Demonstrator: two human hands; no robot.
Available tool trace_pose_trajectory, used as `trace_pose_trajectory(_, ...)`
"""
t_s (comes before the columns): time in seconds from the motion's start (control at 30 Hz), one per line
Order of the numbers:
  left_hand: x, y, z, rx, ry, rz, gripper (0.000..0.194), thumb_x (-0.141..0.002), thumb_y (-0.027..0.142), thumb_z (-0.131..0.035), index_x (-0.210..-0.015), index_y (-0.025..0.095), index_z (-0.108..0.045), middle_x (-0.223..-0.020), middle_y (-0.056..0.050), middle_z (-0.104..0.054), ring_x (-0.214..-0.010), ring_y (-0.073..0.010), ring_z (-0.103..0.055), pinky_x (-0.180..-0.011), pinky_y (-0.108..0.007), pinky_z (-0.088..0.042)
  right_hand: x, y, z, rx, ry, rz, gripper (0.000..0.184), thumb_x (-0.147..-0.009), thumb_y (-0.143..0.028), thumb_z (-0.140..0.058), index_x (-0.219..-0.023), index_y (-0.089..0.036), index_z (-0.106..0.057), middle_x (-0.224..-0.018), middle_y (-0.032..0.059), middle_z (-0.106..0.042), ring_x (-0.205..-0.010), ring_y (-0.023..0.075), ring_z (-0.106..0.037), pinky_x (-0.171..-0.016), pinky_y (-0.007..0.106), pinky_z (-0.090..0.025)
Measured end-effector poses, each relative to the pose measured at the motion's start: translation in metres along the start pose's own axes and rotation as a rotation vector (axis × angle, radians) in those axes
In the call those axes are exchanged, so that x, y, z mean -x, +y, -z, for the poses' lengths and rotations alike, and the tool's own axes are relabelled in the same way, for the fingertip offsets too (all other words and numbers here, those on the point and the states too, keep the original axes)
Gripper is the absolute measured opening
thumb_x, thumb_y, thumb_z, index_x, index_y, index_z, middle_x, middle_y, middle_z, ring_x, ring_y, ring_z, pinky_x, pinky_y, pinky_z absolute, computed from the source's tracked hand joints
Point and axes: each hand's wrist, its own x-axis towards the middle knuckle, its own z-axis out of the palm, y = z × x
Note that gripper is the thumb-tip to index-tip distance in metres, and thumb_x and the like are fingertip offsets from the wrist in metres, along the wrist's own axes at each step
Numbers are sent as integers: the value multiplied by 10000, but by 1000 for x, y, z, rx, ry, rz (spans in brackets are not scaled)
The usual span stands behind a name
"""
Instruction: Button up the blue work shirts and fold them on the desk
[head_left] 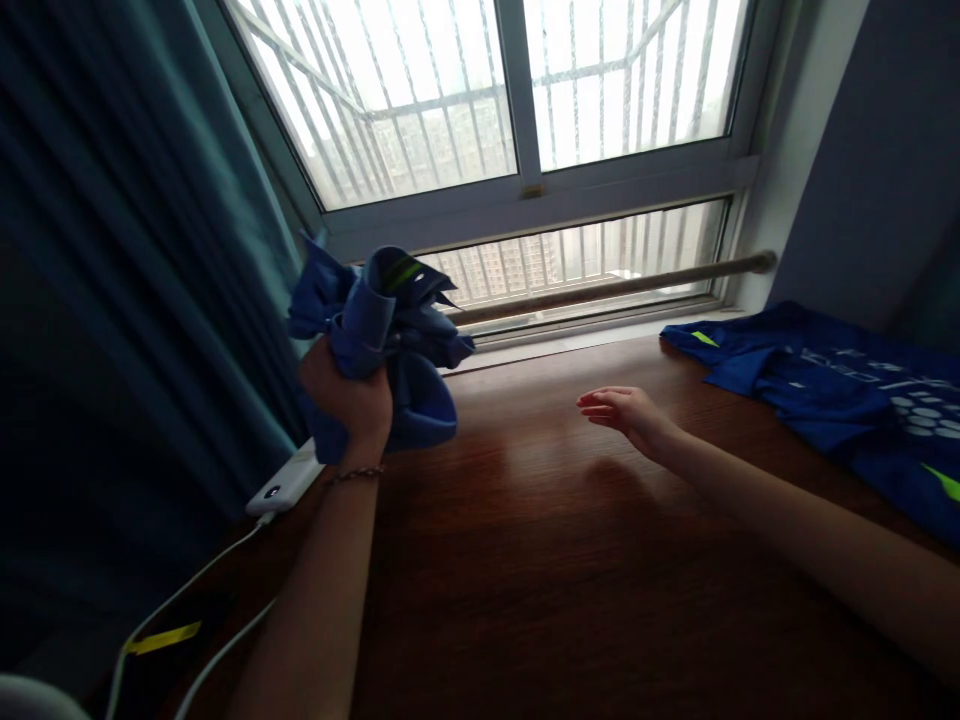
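A crumpled blue garment [420,400] with a bright green stripe is bunched up in my left hand [349,400], whose fingers are wrapped into the cloth. It is held up above the left side of the brown wooden table [495,560]. My right hand [622,412] hovers over the table's middle, fingers stretched out and nothing in them. Further right lies a blue shirt [817,375] with white print and green accents, spread on the tabletop and apart from my right hand.
Behind the table is a window [525,190] with a horizontal rail [600,295] across its lower part. A blue curtain [172,200] hangs at the left. Beside it lies a white power bank [289,480] with a white cable [187,580] plugged in.
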Motion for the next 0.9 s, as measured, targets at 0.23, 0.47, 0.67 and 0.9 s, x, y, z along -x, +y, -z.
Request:
trace_pose_trajectory(0.23, 21, -129, -25, -476, -461, 337, 505, -601, 412, -647, -981, 92, -557, -999, -194, -563, -937, -373, -495, -745, -461, -386, 6, 13, -5, 151, -96, -114, 157, -731, -262, -555, -742, -140, -653, -901, 102, -664, -738, 156, -623, -633, 257, -487)
trace_pose_trajectory(0.47, 45, -155, -41, -610, -327, 378, 671, -626, 542, -562, -1085, 60, -476, -1086, -233, -508, -1003, -402, -465, -798, -537, -358, -8, 20, 8, 585, -99, -52, 211, -778, -236, -475, -814, -116, -645, -917, 98, -665, -783, 153, -622, -641, 222, -477)
trace_pose_trajectory(0.67, 53, -98, -49, -527, -175, 6, 705, -710, 332, -525, -1283, 35, -242, -1349, -262, -208, -1246, -399, -182, -951, -617, -153, -43, 0, 75, 1177, 263, 96, 256, -725, -211, -525, -935, -127, -646, -996, 113, -632, -989, 250, -547, -876, 328, -389)
trace_pose_trajectory(0.9, 110, -8, -74, -200, -554, -642, 504, -773, 210, -466, -1258, 120, -358, -1399, -175, -203, -1312, -313, -94, -1037, -528, -88, -36, -15, 188, 1546, 957, -137, 594, -761, -453, -512, -1227, -96, -427, -1352, 247, -259, -1227, 456, -188, -927, 594, -183)
